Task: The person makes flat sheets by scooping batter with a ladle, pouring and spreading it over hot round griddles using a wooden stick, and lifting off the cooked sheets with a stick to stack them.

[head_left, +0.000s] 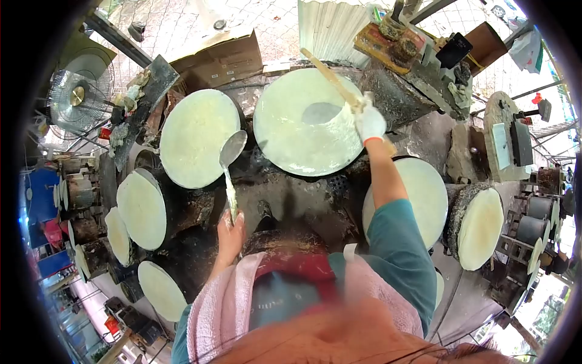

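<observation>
Head view: left hand [231, 230] grips ladle [233, 148]; right hand [370, 121] grips wooden stick [330, 76], pale disc [291, 148] just beside right hand

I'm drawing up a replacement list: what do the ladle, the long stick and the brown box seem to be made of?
The ladle: probably metal; its bowl is grey with a soft sheen.
The long stick: likely wood or bamboo, given its matte tan surface.
The brown box: apparently cardboard, matte, with folded flaps.
</observation>
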Action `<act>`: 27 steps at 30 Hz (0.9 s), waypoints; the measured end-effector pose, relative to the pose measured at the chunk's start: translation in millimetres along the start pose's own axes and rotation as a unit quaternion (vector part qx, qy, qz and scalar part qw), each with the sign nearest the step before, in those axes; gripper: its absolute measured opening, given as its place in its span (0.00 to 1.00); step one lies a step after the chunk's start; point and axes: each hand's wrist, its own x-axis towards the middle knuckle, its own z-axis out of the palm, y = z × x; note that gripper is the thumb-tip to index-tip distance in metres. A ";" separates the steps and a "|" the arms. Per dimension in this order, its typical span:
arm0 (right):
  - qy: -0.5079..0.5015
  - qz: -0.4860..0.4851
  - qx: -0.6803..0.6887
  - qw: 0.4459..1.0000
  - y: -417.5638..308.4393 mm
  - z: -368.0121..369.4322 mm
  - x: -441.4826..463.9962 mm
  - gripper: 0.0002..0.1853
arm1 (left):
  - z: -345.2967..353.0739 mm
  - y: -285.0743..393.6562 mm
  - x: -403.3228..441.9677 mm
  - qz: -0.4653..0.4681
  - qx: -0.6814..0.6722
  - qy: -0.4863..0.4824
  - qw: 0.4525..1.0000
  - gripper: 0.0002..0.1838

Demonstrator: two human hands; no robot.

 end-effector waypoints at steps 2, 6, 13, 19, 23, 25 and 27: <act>0.056 -0.105 0.193 0.974 -3.4 16.2 -29.8 0.29 | 1.7 5.0 -0.6 0.019 0.019 -0.004 1.000 0.04; -0.001 0.028 0.441 0.897 20.8 21.3 -141.5 0.27 | 10.2 19.7 6.5 0.037 0.010 -0.033 0.999 0.04; -0.112 0.265 0.616 0.733 20.9 32.1 -248.7 0.13 | 41.3 41.2 13.2 0.020 -0.020 -0.092 0.995 0.03; -0.108 0.264 0.558 0.780 52.4 21.3 -237.1 0.14 | 55.3 37.6 12.9 0.055 -0.036 -0.102 0.993 0.03; -0.197 0.217 0.552 0.781 42.1 27.1 -237.9 0.13 | 56.9 28.2 8.5 0.045 -0.029 -0.088 0.995 0.04; -0.197 0.188 0.500 0.822 48.6 15.9 -225.6 0.13 | 55.4 31.8 6.9 0.035 -0.028 -0.078 0.996 0.04; -0.088 0.150 0.552 0.816 60.4 21.5 -211.5 0.10 | 52.6 31.8 4.8 0.029 -0.042 -0.073 0.996 0.04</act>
